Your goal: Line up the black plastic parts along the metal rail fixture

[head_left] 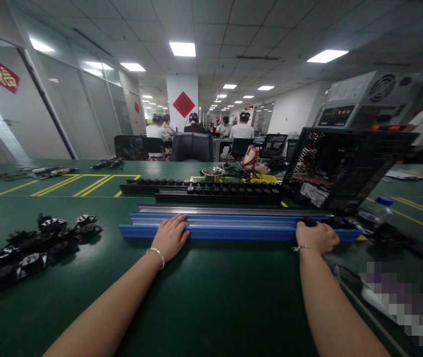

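A long blue rail (233, 230) lies across the green table in front of me, with a silver rail (233, 210) just behind it. My left hand (172, 235) rests flat on the blue rail's left part, fingers stretched over its top. My right hand (316, 236) is curled at the rail's right end, closed on a small black part (310, 221) that sits on the rail. Both wrists wear thin bracelets.
Black rails studded with black knobs (211, 188) lie further back, near a metal bowl (212, 172). A heap of small black parts (32, 250) is at the left. An open computer case (339, 166) stands at the right, beside a water bottle (373, 215). Several seated people are far behind.
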Demonstrator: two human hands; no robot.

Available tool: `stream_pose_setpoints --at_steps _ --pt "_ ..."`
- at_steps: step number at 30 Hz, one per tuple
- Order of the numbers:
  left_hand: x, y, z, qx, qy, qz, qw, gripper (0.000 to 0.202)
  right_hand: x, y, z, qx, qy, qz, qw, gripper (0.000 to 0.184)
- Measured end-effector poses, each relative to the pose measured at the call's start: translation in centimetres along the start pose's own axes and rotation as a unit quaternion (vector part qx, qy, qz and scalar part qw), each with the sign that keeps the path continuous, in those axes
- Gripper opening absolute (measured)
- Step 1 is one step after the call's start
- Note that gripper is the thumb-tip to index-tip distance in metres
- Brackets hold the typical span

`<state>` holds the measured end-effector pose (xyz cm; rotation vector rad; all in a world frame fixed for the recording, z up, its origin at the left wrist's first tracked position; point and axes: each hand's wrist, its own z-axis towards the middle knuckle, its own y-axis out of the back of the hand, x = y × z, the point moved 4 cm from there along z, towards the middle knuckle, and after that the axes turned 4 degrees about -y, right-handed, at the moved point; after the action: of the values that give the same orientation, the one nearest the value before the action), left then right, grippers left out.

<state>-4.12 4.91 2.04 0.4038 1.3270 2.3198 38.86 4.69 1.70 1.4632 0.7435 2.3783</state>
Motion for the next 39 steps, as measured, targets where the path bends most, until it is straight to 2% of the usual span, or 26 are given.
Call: stream_pose_setpoints --at_steps 8,15,22,24,30,34,39 --pt "-0.8 -0.2 0.1 -0.016 0.028 0.04 0.999 0.031 0.7 0.4 -1.2 -0.011 0.041 0.002 0.999 0.033" --pt "-1.2 -0.2 0.1 -0.008 0.047 0.043 0.998 0.032 1.4 0.3 -2.7 0.015 0.081 0.004 0.997 0.03" --pt "-2.5 -0.3 0.5 -0.013 0.17 0.032 0.985 0.04 1.6 0.2 -3.5 0.027 0.094 -0.006 0.995 0.033" --pt "-2.7 -0.4 0.5 -0.012 0.187 0.025 0.982 0.041 1.5 0.2 -3.5 0.03 0.099 -0.006 0.995 0.035" --pt "-2.5 -0.3 0.2 -0.031 0.169 -0.006 0.985 0.033 1.6 0.3 -3.5 0.03 0.09 -0.019 0.995 0.034" --pt "-2.3 0.2 0.5 -0.05 0.17 -0.038 0.983 0.03 2.1 0.4 -3.6 0.017 0.113 -0.017 0.993 0.028" --pt "-2.4 1.6 0.5 -0.115 0.141 -0.079 0.98 0.031 2.5 0.3 -3.6 0.033 0.125 -0.026 0.991 0.026"
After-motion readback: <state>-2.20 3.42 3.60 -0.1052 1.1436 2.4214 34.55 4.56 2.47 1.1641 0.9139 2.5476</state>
